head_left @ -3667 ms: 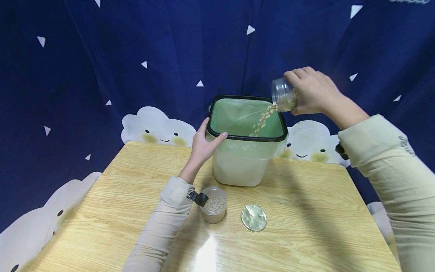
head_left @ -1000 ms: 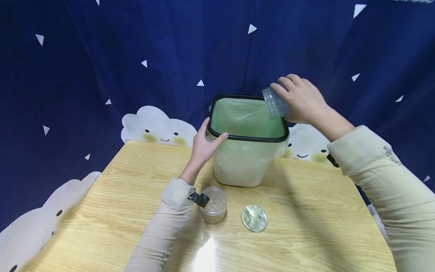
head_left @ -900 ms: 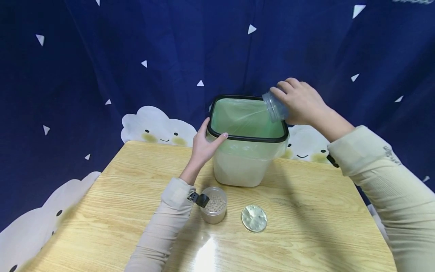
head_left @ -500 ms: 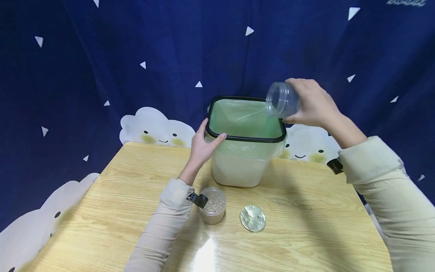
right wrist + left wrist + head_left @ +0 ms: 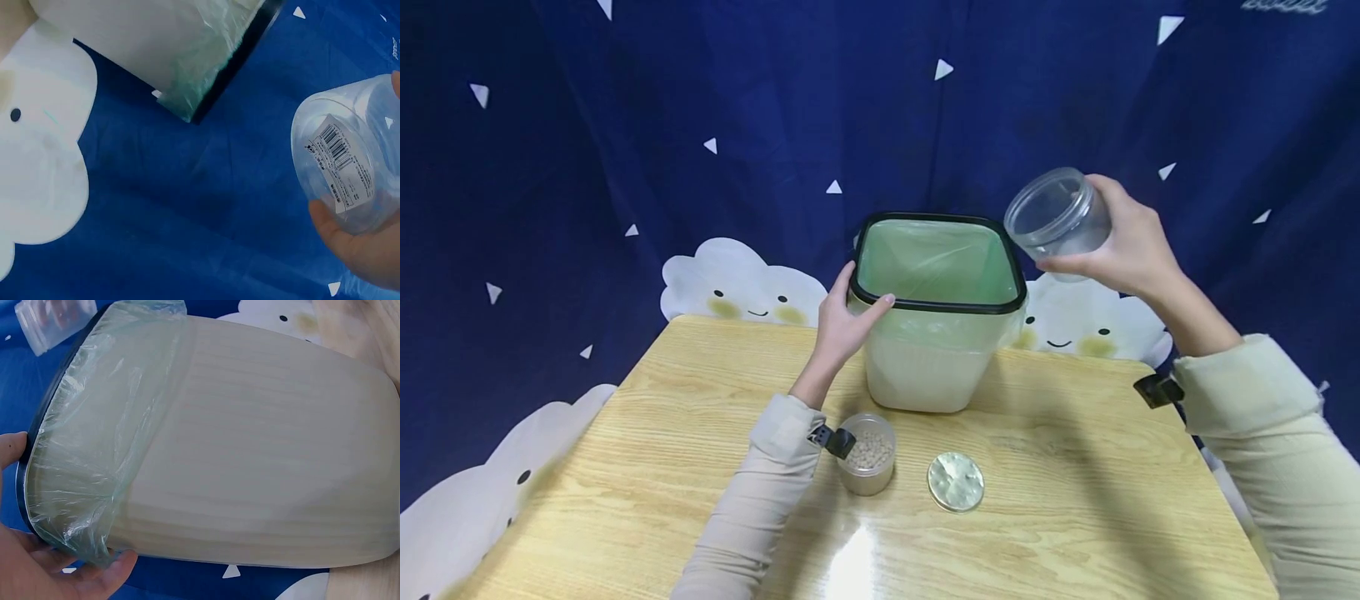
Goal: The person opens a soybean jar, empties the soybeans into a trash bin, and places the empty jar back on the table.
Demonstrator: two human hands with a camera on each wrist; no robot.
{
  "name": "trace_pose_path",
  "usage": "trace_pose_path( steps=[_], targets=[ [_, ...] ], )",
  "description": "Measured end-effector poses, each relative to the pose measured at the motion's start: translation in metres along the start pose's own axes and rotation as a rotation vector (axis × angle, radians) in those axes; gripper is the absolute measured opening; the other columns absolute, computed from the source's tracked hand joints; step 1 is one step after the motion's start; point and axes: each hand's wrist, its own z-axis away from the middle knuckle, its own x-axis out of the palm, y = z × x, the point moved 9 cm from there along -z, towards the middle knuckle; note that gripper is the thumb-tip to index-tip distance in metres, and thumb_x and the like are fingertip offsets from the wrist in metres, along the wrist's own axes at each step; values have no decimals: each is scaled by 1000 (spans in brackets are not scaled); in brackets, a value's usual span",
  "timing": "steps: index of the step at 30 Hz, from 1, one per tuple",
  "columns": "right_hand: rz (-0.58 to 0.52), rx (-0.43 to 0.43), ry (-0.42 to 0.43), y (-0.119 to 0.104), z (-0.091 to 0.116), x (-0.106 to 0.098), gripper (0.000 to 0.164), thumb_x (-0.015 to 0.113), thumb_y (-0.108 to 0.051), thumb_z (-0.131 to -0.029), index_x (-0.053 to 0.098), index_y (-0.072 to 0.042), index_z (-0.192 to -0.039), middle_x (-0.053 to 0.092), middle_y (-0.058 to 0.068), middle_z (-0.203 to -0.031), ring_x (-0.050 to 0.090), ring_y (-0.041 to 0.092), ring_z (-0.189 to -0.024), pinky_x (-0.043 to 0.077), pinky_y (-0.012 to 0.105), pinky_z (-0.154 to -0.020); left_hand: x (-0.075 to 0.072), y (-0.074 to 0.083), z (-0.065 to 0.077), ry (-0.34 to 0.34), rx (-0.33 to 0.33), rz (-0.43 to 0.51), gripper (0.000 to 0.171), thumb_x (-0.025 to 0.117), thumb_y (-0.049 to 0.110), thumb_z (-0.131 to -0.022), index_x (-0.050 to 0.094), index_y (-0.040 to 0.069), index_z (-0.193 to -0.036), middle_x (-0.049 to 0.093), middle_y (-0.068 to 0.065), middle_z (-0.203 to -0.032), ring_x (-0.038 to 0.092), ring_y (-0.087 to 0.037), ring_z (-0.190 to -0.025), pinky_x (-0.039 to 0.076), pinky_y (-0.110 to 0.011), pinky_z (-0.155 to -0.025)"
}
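My left hand (image 5: 842,325) holds the left corner of a white trash bin (image 5: 925,367), thumb on its black rim and fingers along the side. A green plastic bag lines the bin and folds over its edge, seen closely in the left wrist view. In my right hand (image 5: 1131,250) is a clear plastic jar (image 5: 1086,229), gripped around its body, tilted, above and right of the rim. No contents show inside it. The right wrist view shows a barcode label (image 5: 342,164) on the jar's base.
On the wooden table (image 5: 700,433), a small clear tub (image 5: 867,482) of beige pellets stands in front of the bin, partly behind the left wrist camera. A round, shiny gold lid (image 5: 955,482) lies to its right. A dark blue curtain (image 5: 775,100) hangs behind.
Earlier, beige pellets poured from the jar into the bin; the stream is gone and the jar looks empty. My right hand has turned the jar's mouth upward and moved it right. The left hand stays put.
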Motion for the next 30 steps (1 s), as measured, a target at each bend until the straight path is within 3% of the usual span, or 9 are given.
trace_pose_path(
  steps=[8,18,24,30],
  targets=[
    [-73,88,32,18,20,4,95,85,-28,-59,35,-11,-137,49,16,-125,45,34,-105,33,41,-80,-2,1,0,-4,2,-1,77,69,29,-78,31,5,-141,35,-16,-141,32,-23,-129,28,-33,-105],
    [-191,87,55,31,48,15,89,85,-20,-60,37,-15,-135,50,7,-122,43,17,-103,31,21,-78,-3,-2,-3,-3,-2,7,77,69,30,-78,31,5,-141,34,-16,-142,32,-24,-130,28,-33,-105],
    [-218,92,81,37,63,16,88,85,-14,-59,39,-15,-133,52,7,-118,43,3,-98,31,17,-77,-3,-3,-3,1,-1,-2,77,69,30,-78,32,5,-141,35,-16,-141,32,-24,-129,28,-34,-104],
    [-243,80,103,44,78,18,91,85,-8,-58,37,-15,-135,53,11,-120,45,1,-103,30,16,-80,-3,-3,-3,3,4,3,77,69,30,-78,31,5,-141,35,-16,-141,32,-24,-129,28,-34,-104]
  ],
)
